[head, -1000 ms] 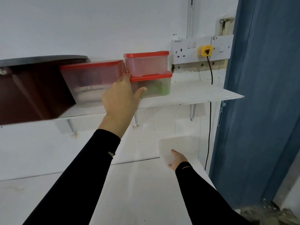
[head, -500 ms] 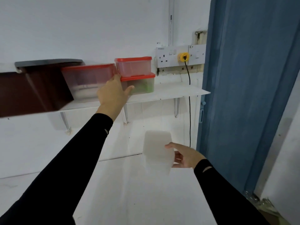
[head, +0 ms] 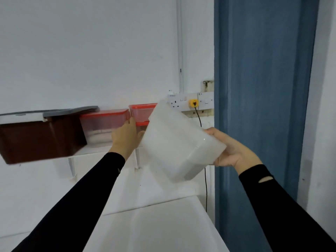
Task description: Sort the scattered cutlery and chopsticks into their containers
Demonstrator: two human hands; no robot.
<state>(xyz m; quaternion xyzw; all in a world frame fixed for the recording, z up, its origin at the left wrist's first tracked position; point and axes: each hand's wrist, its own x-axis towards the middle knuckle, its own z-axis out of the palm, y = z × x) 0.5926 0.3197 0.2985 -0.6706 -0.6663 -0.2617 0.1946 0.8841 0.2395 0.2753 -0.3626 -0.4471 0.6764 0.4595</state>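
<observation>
Left grip [head: 125, 137]: fingers laid fairly straight against the end of the red-lidded box [head: 104, 122] on the shelf [head: 94, 150]; clasping nothing
Right grip [head: 234, 151]: wrapped round the base of the translucent tub [head: 178, 142]; tub tilted, in the air before the shelf, above the counter [head: 163, 224]
Progress: no cutlery or chopsticks in view; judged early, containers being fetched; all the sorting left

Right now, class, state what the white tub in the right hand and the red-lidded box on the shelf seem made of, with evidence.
White tub: probably frosted, translucent plastic; light glows softly through its matte walls. Red-lidded box: likely clear plastic with an opaque red lid; its inside shows dimly through the sides.
</observation>
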